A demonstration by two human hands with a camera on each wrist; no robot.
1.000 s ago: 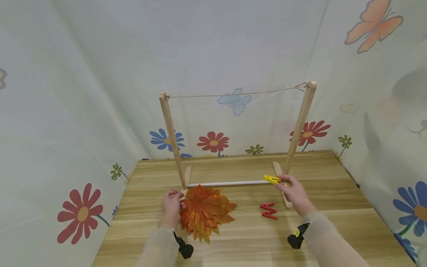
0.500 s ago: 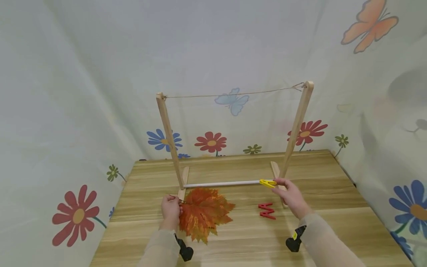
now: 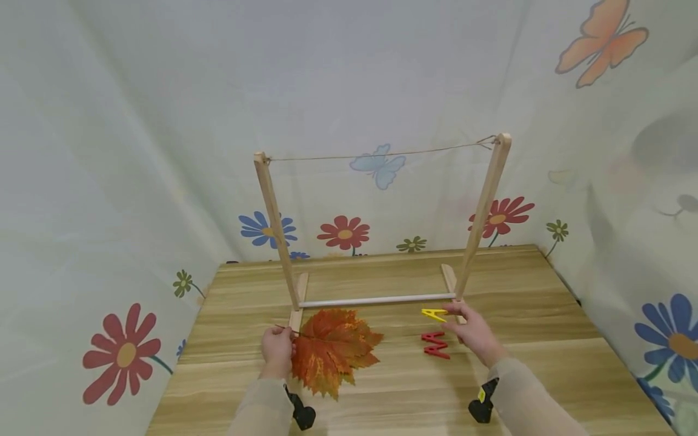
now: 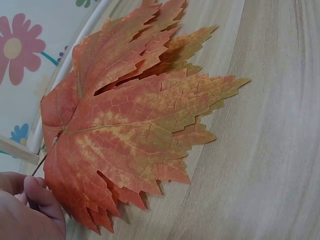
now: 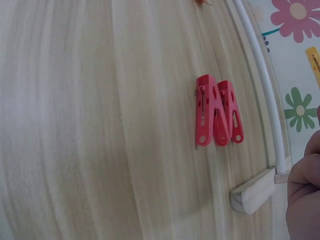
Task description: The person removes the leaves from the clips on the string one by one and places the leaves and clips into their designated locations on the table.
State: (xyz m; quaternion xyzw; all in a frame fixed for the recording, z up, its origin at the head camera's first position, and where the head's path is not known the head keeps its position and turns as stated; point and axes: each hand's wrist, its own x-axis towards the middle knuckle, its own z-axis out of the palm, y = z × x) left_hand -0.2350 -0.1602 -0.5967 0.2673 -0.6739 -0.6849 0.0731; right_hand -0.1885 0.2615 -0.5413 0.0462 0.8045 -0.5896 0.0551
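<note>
My left hand (image 3: pixel 277 349) pinches the thin stem of an orange-red artificial maple leaf (image 3: pixel 332 351). Other leaves show layered beneath it in the left wrist view, their jagged tips spread toward the right. Between thumb and fingers of my right hand (image 3: pixel 471 330) is a yellow clothespin (image 3: pixel 434 314), held above the table at the frame's right foot. Only part of that clothespin shows at the edge of the right wrist view. Just below it, two red clothespins (image 5: pixel 212 112) lie side by side on the wooden table.
A wooden frame with two posts (image 3: pixel 485 218) stands behind the hands, twine (image 3: pixel 349 157) strung between their tops. A white rod (image 3: pixel 376 300) joins its feet low down. Flower-printed cloth (image 3: pixel 382 72) surrounds the wood-grain table (image 3: pixel 382 412).
My right hand has brought the yellow clothespin down and slightly left, turning it so its two legs show apart. The left hand and leaf have shifted slightly down in the head view.
</note>
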